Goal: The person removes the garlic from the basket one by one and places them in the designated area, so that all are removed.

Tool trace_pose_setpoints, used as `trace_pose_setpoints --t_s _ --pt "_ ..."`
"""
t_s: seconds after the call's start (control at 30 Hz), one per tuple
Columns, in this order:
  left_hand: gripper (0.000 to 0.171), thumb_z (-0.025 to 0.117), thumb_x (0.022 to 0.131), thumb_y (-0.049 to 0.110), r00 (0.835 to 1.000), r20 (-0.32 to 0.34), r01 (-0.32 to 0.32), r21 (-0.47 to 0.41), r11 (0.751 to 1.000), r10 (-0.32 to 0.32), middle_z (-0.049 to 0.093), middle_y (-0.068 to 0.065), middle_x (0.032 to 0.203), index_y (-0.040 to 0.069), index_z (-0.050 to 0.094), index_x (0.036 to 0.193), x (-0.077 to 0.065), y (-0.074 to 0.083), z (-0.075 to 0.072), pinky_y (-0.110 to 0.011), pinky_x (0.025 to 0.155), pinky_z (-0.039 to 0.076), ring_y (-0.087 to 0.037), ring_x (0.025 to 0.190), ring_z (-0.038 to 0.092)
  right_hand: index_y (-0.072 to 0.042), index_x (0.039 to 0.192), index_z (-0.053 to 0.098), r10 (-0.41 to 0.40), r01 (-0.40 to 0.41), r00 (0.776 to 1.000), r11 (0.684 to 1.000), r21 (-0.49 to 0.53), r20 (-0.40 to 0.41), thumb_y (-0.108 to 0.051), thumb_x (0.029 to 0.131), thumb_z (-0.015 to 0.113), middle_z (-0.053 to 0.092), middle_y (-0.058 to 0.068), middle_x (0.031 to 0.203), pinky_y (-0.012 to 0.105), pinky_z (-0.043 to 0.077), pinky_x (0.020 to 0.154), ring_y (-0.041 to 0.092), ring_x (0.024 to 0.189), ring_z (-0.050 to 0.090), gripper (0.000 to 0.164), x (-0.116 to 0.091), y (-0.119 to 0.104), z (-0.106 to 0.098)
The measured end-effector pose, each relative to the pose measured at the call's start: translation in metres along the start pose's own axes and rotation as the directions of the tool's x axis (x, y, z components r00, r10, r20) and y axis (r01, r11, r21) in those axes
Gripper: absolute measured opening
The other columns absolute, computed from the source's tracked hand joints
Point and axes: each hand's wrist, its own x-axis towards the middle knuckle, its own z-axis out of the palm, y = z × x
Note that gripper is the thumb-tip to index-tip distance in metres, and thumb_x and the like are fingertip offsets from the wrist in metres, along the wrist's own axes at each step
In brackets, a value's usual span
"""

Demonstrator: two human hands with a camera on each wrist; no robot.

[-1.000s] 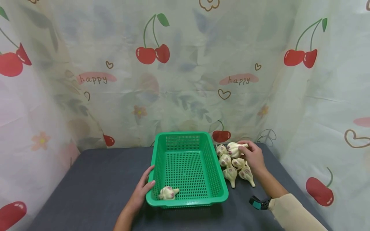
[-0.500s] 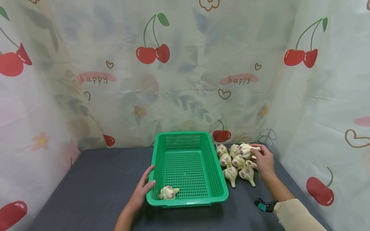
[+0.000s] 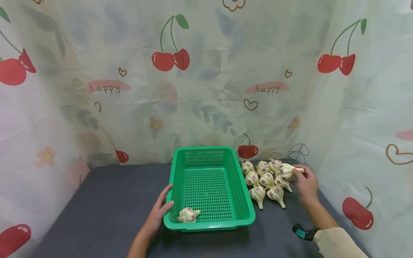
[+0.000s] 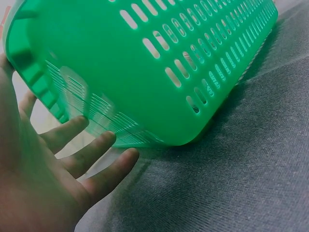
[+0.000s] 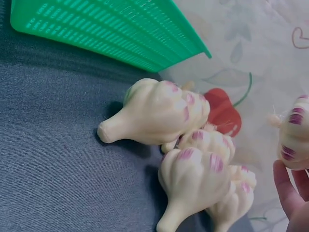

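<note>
In the head view my right hand (image 3: 306, 182) pinches a garlic bulb (image 3: 286, 172) by its stalk, at the back right of several other garlic bulbs (image 3: 266, 180). The right wrist view has the held garlic bulb (image 5: 295, 130) at its right edge, white with purple patches, with fingertips against it. My left hand (image 3: 158, 211) rests at the left side of a green plastic basket (image 3: 209, 226). Spread fingers (image 4: 104, 145) lie along the basket's outer wall in the left wrist view. One garlic bulb (image 3: 188, 215) lies inside, in the near left corner.
The basket stands on a dark cloth-covered table (image 3: 113, 204). A printed curtain (image 3: 206, 89) with cherries hangs close behind and at both sides. A black and teal band (image 3: 303, 233) sits by the right sleeve (image 3: 337, 242). A thin wire (image 3: 300, 152) shows at the back right.
My right hand has moved to the right with the garlic bulb, and more bulbs at the back of the group now show. The left hand and basket have stayed put.
</note>
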Motion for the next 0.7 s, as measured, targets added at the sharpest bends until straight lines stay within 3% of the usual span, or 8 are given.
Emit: trace_pose_setpoints --t_s 0.17,0.4,0.7 --pt "0.056 0.047 0.102 0.026 1.000 0.001 -0.006 0.004 1.000 0.006 0.022 -0.019 0.155 0.023 0.026 0.154 0.000 0.000 0.001 -0.055 0.101 0.030 -0.037 0.136 0.027 0.003 0.110 0.063 0.075 -0.075 0.997 0.997 0.035 -0.019 -0.004 0.096 0.058 0.059 -0.005 0.090 0.025 0.054 0.063 0.010 0.086 0.056 0.016 -0.002 0.002 -0.007" --pt "0.056 0.048 0.102 0.025 1.000 -0.001 0.000 -0.008 1.000 0.000 0.024 -0.018 0.154 0.025 0.027 0.154 -0.001 0.000 0.002 -0.054 0.102 0.030 -0.036 0.135 0.029 -0.003 0.104 0.066 0.117 -0.113 0.990 0.992 0.063 -0.074 -0.007 0.095 0.060 0.058 -0.004 0.091 0.025 0.054 0.061 0.009 0.086 0.056 0.011 -0.005 0.011 -0.019" --pt "0.055 0.047 0.102 0.025 1.000 -0.001 0.005 0.000 1.000 -0.005 0.023 -0.019 0.155 0.024 0.027 0.154 -0.001 0.002 0.001 -0.056 0.102 0.028 -0.037 0.136 0.027 -0.011 0.096 0.068 0.174 -0.175 0.982 0.985 -0.011 -0.074 -0.010 0.097 0.058 0.059 -0.008 0.088 0.026 0.054 0.061 0.004 0.079 0.059 0.010 -0.011 0.022 -0.035"
